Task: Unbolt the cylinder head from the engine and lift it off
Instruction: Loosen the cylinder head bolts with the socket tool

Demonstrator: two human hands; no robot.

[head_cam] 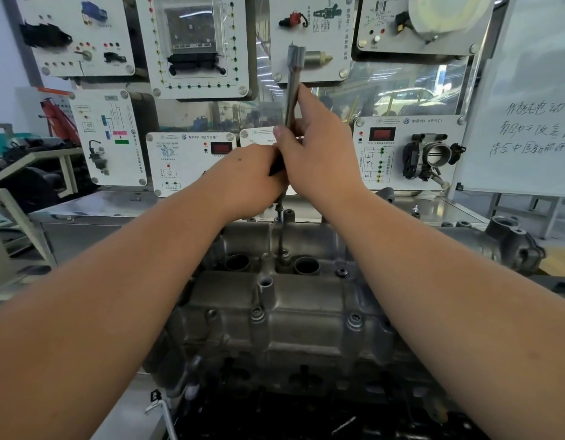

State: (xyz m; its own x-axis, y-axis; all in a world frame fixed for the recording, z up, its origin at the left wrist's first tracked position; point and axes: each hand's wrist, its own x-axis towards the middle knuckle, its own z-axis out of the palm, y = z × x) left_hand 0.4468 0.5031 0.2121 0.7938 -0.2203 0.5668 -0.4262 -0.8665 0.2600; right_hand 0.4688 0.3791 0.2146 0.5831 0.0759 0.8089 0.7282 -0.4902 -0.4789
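Reaching out over the engine, two bare forearms meet at one tool — a long metal wrench (292, 87) that stands almost upright above the far side of the cylinder head (275, 315). The right hand (319, 157) wraps the shaft from the right, thumb across the front and index finger stretched up along the metal, so its fingers are clamped on the wrench. The left hand (246, 182) sits just below and to the left, touching the right hand, its back toward the camera; its fingers curl round the lower, darker part of the tool, though the tips are hidden. One thin extension rod (280, 230) drops from under the hands into a recess at the far middle of the head.

The cylinder head lies in the centre of the scene, near the camera, seated on the engine. Two round open bores show on its top: one (237, 262) left of the rod, one (306, 265) right of it. Along the near face at least three bolts sit in their bosses — one of them at (256, 312).

Behind the engine runs a steel table (116, 208), and above it hang eight white training panels with mounted parts, among them a throttle body (433, 155). A whiteboard (529, 122) with handwriting stands at the far right.
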